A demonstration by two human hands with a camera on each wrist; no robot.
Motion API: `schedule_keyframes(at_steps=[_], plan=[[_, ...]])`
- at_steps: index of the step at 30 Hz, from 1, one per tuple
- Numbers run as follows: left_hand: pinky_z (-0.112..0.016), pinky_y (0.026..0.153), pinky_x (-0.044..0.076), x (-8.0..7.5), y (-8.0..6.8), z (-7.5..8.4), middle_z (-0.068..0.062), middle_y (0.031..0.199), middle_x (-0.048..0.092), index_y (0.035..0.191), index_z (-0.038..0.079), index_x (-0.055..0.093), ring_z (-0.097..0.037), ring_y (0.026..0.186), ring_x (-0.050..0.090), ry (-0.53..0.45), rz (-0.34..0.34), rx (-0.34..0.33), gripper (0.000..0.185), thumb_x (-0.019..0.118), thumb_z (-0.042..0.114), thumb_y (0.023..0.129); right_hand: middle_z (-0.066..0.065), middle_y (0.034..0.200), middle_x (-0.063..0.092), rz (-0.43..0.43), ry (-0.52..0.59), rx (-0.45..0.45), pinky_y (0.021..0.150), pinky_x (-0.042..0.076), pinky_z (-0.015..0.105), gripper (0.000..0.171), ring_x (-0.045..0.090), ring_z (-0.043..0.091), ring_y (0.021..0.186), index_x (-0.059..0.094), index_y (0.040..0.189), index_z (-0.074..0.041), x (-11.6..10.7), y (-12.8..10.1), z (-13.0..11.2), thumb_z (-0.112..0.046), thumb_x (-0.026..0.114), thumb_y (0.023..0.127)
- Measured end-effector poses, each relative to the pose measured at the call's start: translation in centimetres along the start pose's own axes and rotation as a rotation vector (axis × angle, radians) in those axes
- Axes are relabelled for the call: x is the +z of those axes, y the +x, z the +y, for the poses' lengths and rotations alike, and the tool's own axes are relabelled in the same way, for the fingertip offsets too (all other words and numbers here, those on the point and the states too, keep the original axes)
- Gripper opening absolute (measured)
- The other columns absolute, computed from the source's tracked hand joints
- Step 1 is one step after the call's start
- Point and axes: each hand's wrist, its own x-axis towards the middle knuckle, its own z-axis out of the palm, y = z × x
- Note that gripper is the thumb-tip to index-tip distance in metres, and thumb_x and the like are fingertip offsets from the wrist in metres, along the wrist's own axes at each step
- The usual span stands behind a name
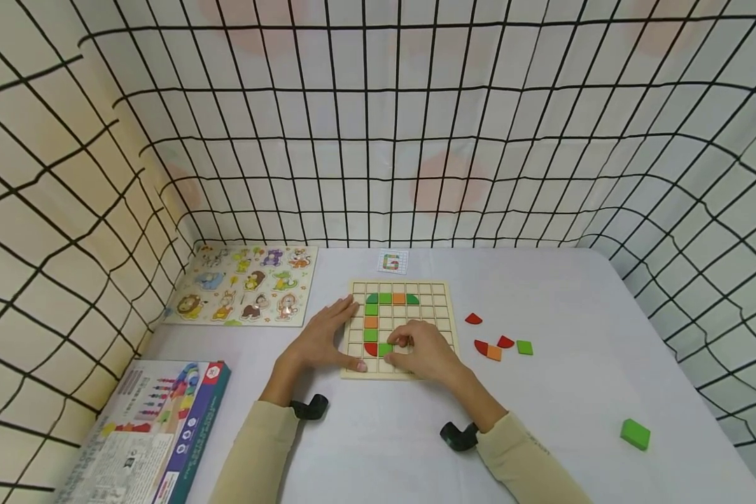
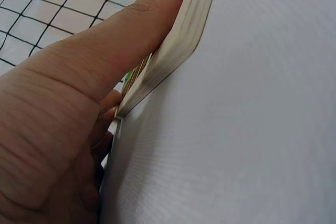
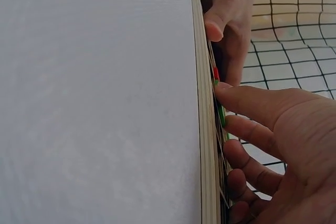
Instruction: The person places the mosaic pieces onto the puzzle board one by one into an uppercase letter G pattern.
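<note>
A pale wooden grid board [image 1: 378, 376] lies before me, bearing an unfinished-looking outline of green, orange and red tiles. My left hand [image 1: 318, 339] rests on its left side, fingers spread, with the thumb along the near left corner. In the left wrist view that thumb [image 2: 136, 22] lies over the board's edge. My right hand [image 1: 425, 352] pinches a green square tile [image 1: 385, 349] between thumb and index finger, low on the grid. Just left of this tile sits a red quarter-circle tile [image 1: 370, 348]. The right wrist view shows the right fingertips at the green tile [image 3: 221, 114].
Right of the board lie loose red quarter-circles [image 1: 474, 318], an orange square [image 1: 494, 353] and a green square [image 1: 525, 347]. A pattern card [image 1: 393, 262] lies behind it. An animal puzzle [image 1: 239, 285], a box [image 1: 145, 434] and a green block [image 1: 635, 434] stand farther out. Black netting [image 1: 365, 140] surrounds the table.
</note>
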Motion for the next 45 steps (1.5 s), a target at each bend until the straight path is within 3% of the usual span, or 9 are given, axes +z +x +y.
schedule_keyframes(at_steps=[11,17,22,27,36,45], plan=[[-0.052,0.132,0.012,-0.1,-0.1,0.3,0.005,0.175,0.011,0.165,0.019,0.026,-0.025,0.162,0.010,-0.010,0.006,-0.005,0.128,0.089,0.067,0.065,-0.005,0.086,0.063,-0.006,0.062,0.009,0.072,0.046,0.028,0.022,0.053,0.014,0.083,0.079,0.102,-0.019,-0.8,-0.3,0.3,-0.026,0.087,0.083],[-0.051,0.132,0.012,-0.2,-0.1,0.3,0.001,0.175,0.013,0.165,0.016,0.027,-0.027,0.162,0.011,-0.019,0.008,0.010,0.128,0.091,0.064,0.065,-0.007,0.086,0.063,0.031,0.066,0.042,0.069,0.049,0.028,0.024,0.054,0.015,0.082,0.078,0.104,-0.023,-1.9,-0.9,1.8,-0.032,0.087,0.083],[-0.051,0.132,0.012,-0.1,-0.1,0.3,0.000,0.175,0.012,0.165,0.016,0.027,-0.027,0.162,0.011,-0.018,0.002,0.013,0.128,0.091,0.064,0.064,-0.004,0.088,0.064,0.067,0.079,0.069,0.073,0.049,0.030,0.026,0.055,0.017,0.084,0.078,0.104,-0.019,-3.3,-1.9,3.3,-0.030,0.087,0.083],[-0.051,0.132,0.011,-0.1,-0.1,0.2,0.000,0.175,0.011,0.165,0.016,0.026,-0.026,0.162,0.009,-0.018,-0.006,0.012,0.128,0.091,0.063,0.065,-0.002,0.090,0.065,0.098,0.050,0.109,0.077,0.047,0.030,0.028,0.054,0.017,0.088,0.079,0.106,-0.018,-5.0,-3.0,4.9,-0.031,0.087,0.083],[-0.051,0.132,0.011,-0.1,0.0,0.2,0.002,0.175,0.011,0.165,0.016,0.026,-0.026,0.162,0.010,-0.018,0.002,0.005,0.128,0.091,0.063,0.065,0.004,0.090,0.065,0.163,-0.002,0.113,0.070,0.045,0.025,0.029,0.055,0.020,0.084,0.078,0.108,-0.013,-8.2,-5.3,7.8,-0.025,0.087,0.083],[-0.050,0.132,0.011,0.0,0.0,0.0,0.000,0.175,0.011,0.165,0.016,0.026,-0.027,0.162,0.010,-0.006,0.007,0.019,0.129,0.091,0.064,0.065,0.000,0.091,0.065,0.151,-0.071,0.148,0.072,0.045,0.023,0.032,0.054,0.017,0.086,0.077,0.113,-0.017,-10.4,-7.7,10.4,-0.030,0.085,0.085]])
